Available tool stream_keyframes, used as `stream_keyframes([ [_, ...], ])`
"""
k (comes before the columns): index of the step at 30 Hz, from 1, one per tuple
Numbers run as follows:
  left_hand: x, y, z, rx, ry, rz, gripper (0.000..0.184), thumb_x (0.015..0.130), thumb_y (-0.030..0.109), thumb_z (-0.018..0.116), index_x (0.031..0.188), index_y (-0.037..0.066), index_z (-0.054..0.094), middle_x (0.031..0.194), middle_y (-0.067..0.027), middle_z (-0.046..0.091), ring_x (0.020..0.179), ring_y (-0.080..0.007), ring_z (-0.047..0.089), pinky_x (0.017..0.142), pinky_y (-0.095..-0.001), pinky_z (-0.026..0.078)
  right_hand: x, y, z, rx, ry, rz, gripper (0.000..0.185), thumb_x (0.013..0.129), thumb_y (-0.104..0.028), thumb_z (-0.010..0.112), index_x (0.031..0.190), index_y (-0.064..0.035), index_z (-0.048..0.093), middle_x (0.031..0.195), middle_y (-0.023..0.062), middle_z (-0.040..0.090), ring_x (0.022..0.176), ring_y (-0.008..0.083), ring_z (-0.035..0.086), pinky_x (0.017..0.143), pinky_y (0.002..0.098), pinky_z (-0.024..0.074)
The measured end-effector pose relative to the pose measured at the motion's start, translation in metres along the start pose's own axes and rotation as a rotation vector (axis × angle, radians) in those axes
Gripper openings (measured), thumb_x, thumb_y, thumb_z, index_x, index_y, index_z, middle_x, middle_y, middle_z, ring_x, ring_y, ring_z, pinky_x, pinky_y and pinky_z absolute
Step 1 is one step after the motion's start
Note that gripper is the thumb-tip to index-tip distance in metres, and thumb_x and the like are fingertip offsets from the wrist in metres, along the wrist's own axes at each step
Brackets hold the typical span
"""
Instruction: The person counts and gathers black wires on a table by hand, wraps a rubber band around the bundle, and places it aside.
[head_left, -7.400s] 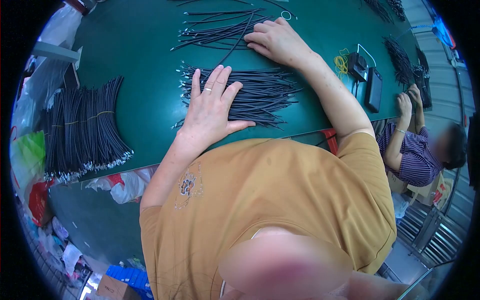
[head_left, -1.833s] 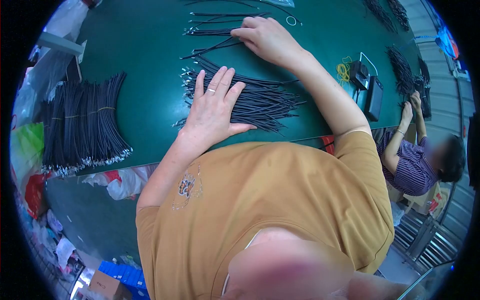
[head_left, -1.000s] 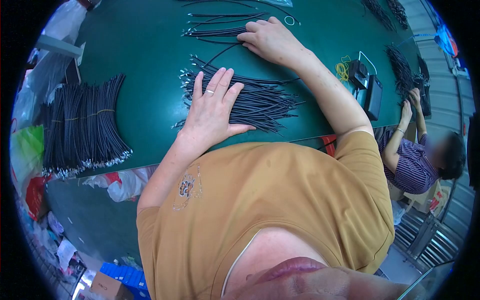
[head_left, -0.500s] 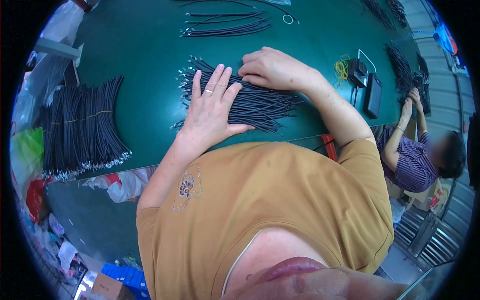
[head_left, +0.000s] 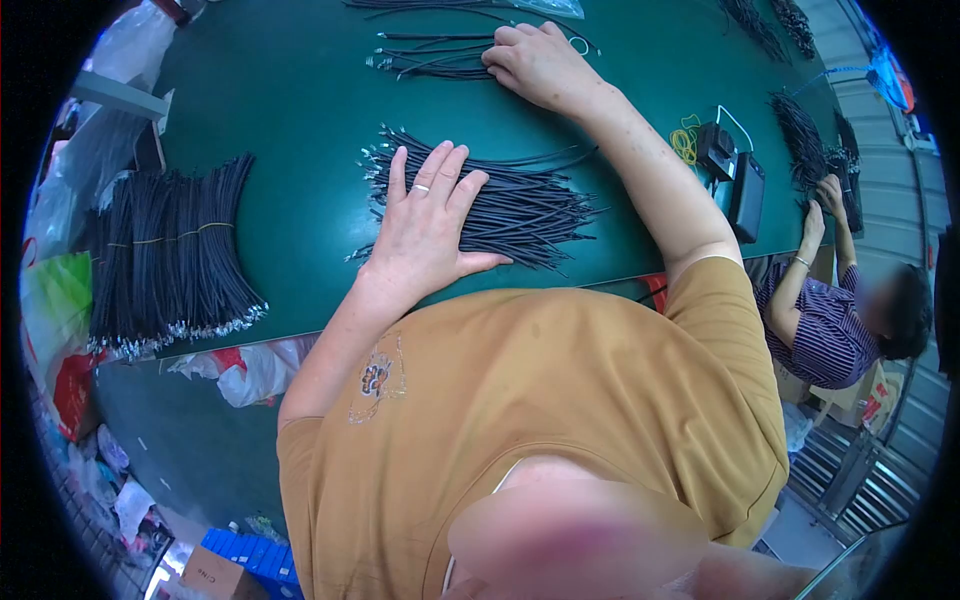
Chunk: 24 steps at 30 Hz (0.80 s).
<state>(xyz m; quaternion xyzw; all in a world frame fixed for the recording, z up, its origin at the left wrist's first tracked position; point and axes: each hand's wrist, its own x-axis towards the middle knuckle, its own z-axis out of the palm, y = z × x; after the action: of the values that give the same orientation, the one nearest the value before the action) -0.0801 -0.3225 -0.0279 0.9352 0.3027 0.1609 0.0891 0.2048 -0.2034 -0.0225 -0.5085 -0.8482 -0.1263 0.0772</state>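
The pile of cables [head_left: 520,205] lies on the near part of the desk [head_left: 300,200], its long axis running left to right, with the metal tips [head_left: 378,160] pointing left and the other ends fanning slightly to the right. The left hand [head_left: 420,215] rests open on it, fingers a little spread and pointing away from the body. Beyond it, the far cables [head_left: 435,58] run nearly parallel, tips also left. The right hand [head_left: 535,62] has its fingers curled together over their right ends; how firmly they grip is hidden.

Half a second ago the right hand was at the pile's far edge; now it is back at the far cables. These are fewer than in the earliest view, while the left hand has hardly moved.

The banded bundles [head_left: 170,250] at left point their tips towards the near edge. Below are a cardboard box [head_left: 212,573] and blue boxes [head_left: 250,555]; their contents cannot be seen. A clear bag [head_left: 550,8] lies at the far side, contents unclear.
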Motion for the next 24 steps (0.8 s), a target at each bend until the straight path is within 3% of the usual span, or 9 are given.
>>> stream_keyframes([
  [9,0.000,-0.001,0.000,-0.019,0.005,0.004,0.102,0.073,0.075,0.086,0.144,0.006,0.063,0.158,-0.0214,0.053,0.157,-0.0369,0.040,0.131,-0.0685,0.018,-0.011,-0.001,-0.004,-0.020,-0.058,0.042,0.020,0.105,-0.028,0.068,0.113,-0.0161,0.082,0.114,0.0036,0.072,0.117,0.0232,0.069,0.101,0.0458,0.0483],
  [12,0.000,-0.001,0.000,-0.029,0.011,0.007,0.101,0.073,0.074,0.087,0.144,0.006,0.063,0.157,-0.0212,0.053,0.157,-0.0370,0.040,0.131,-0.0684,0.018,-0.012,0.002,0.004,-0.015,0.029,0.044,0.020,0.105,-0.028,0.069,0.113,-0.0170,0.082,0.114,0.0034,0.072,0.117,0.0228,0.069,0.101,0.0457,0.0483],
  [17,0.000,0.000,0.000,-0.022,0.010,0.004,0.101,0.072,0.074,0.088,0.144,0.006,0.063,0.157,-0.0212,0.053,0.157,-0.0369,0.040,0.131,-0.0684,0.019,-0.005,0.002,-0.008,-0.071,-0.073,-0.019,0.021,0.105,-0.030,0.068,0.114,-0.0186,0.083,0.113,0.0028,0.072,0.117,0.0225,0.069,0.100,0.0461,0.0482],
  [20,0.001,-0.001,-0.001,-0.021,0.009,-0.001,0.101,0.072,0.073,0.088,0.144,0.006,0.063,0.158,-0.0210,0.053,0.157,-0.0367,0.039,0.131,-0.0684,0.019,-0.010,0.005,-0.008,-0.021,0.035,0.017,0.021,0.105,-0.030,0.068,0.114,-0.0179,0.083,0.112,0.0026,0.072,0.116,0.0224,0.069,0.099,0.0462,0.0483],
  [24,0.000,-0.001,0.001,-0.022,0.016,0.001,0.101,0.073,0.073,0.088,0.143,0.006,0.064,0.158,-0.0209,0.053,0.157,-0.0365,0.040,0.131,-0.0684,0.018,-0.018,0.004,-0.013,0.010,-0.040,0.040,0.022,0.106,-0.028,0.069,0.119,-0.0143,0.081,0.113,0.0042,0.071,0.115,0.0235,0.069,0.099,0.0450,0.0486],
])
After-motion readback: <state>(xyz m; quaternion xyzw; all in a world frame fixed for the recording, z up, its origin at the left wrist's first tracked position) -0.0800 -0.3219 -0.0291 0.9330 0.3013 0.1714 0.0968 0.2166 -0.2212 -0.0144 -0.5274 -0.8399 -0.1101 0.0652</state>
